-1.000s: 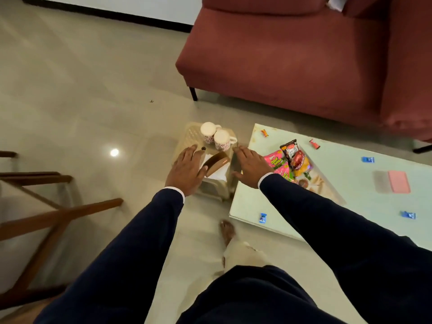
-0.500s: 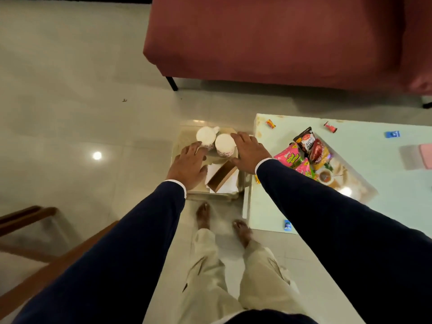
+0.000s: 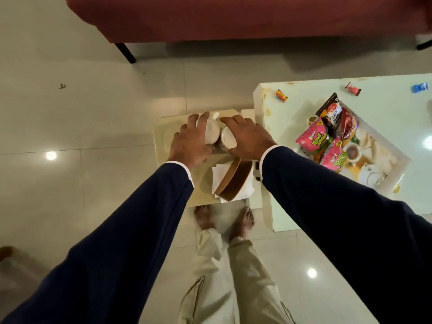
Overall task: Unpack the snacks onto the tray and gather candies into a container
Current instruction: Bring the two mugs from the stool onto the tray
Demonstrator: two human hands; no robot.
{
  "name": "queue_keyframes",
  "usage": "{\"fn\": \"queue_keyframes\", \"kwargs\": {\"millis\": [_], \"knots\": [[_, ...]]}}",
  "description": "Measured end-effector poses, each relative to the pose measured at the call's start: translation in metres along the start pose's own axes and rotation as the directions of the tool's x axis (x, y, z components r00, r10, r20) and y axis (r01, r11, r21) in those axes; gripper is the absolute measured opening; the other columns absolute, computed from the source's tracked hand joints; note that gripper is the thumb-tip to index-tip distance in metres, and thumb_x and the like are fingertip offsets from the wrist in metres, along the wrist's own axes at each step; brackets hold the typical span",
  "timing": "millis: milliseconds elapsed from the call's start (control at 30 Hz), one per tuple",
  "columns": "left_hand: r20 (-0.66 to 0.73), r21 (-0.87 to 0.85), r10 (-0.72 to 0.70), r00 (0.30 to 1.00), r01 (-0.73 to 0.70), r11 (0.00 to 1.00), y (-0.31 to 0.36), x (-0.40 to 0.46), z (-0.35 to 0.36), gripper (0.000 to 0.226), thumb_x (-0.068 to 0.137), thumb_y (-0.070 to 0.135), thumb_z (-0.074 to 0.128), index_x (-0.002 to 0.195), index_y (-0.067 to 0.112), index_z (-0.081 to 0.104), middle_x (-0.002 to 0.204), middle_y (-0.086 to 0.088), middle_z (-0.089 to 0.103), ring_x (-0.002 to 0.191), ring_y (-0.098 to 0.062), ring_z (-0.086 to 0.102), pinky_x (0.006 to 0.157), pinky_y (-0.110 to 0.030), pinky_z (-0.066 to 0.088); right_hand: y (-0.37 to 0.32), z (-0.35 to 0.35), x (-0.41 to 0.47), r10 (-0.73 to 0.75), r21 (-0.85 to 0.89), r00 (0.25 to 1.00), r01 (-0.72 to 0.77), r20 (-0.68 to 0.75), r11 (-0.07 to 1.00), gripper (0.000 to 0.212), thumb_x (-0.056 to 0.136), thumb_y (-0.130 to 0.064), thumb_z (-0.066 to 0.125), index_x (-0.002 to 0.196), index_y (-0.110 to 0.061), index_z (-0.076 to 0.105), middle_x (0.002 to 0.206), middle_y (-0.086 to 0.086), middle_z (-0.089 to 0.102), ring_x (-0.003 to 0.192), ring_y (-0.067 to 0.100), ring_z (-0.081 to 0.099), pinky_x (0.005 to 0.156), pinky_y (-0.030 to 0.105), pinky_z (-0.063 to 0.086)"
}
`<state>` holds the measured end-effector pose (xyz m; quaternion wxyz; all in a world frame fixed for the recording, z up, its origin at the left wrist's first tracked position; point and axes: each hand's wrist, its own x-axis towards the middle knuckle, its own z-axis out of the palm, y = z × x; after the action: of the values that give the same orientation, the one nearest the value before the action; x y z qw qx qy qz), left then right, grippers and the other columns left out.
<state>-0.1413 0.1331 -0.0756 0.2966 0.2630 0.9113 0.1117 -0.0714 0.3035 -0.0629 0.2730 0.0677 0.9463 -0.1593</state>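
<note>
The person is standing over a low cream plastic stool [image 3: 163, 132] with a smooth moulded top; it is sitting just beside the left edge of a glossy pale-green table [image 3: 385, 106]. The left hand [image 3: 189, 141] is curling over a round white cup [image 3: 211, 133], its fingers wrapping the cup's rim and far side; the right hand [image 3: 247, 136] is lying over a second round white cup [image 3: 228, 139], fingers spread across its top and thumb pressing its near side; the two cups are standing touching one another on the stool. Nearer the person, a rigid brown oval holder [image 3: 233, 181] is tilting on its edge over folded white paper napkins [image 3: 218, 171]; both are resting on the stool.

On the table, a rectangular printed tray [image 3: 383, 155] with a glossy teapot pattern is lying at an angle; crinkled foil snack packets are lying piled on its left end: two pink packets [image 3: 313, 136], a black packet [image 3: 330, 113] and a dark red packet [image 3: 348, 126]; all remain sealed. Small wrapped candies are lying loose on the tabletop, well apart from the tray: an orange candy [image 3: 281, 95], a red candy [image 3: 353, 88] and a blue candy [image 3: 420, 87].

A dark red upholstered sofa [image 3: 233, 17] on thin black legs is standing beyond; the floor [image 3: 81, 101] is showing glossy pale tiles reflecting ceiling lights. Both sleeves are navy with white cuffs.
</note>
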Motion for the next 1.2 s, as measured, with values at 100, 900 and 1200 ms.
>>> {"fn": "queue_keyframes", "kwargs": {"millis": [100,900,1200], "knots": [[-0.044,-0.048,0.02,0.999,-0.022,0.999,-0.006,0.006,0.009,0.093,0.08,0.036,0.082,0.152,0.027,0.024,0.144,-0.012,0.045,0.113,-0.035,0.061,0.088,-0.049,0.059,-0.001,0.009,0.01,0.003,-0.062,1.0,-0.002,0.017,0.998,0.096,0.072,-0.042,0.085,0.15,-0.024,0.032,0.144,0.009,0.048,0.125,0.036,0.053,0.102,0.053,0.049],[0.077,-0.997,-0.165,0.983,0.076,-0.014,0.018,-0.129,-0.039,0.083,0.069,0.05,0.09,0.132,0.033,0.039,0.136,0.002,0.061,0.121,-0.03,0.066,0.084,-0.047,0.061,0.061,-0.022,-0.233,0.443,0.773,0.868,0.12,0.223,-0.623,0.054,0.09,-0.03,0.069,0.139,-0.011,0.054,0.129,0.018,0.066,0.113,0.033,0.069,0.083,0.041,0.059],[0.181,-0.978,0.072,0.981,0.188,-0.096,0.16,-0.213,-0.016,0.051,0.085,0.01,0.058,0.132,0.021,0.043,0.126,-0.011,0.069,0.109,-0.033,0.072,0.075,-0.044,0.063,0.111,-0.005,-0.38,0.395,0.672,0.892,0.155,0.22,-0.724,0.05,0.071,-0.053,0.083,0.106,-0.018,0.078,0.102,0.013,0.074,0.09,0.029,0.074,0.07,0.037,0.062]]}}
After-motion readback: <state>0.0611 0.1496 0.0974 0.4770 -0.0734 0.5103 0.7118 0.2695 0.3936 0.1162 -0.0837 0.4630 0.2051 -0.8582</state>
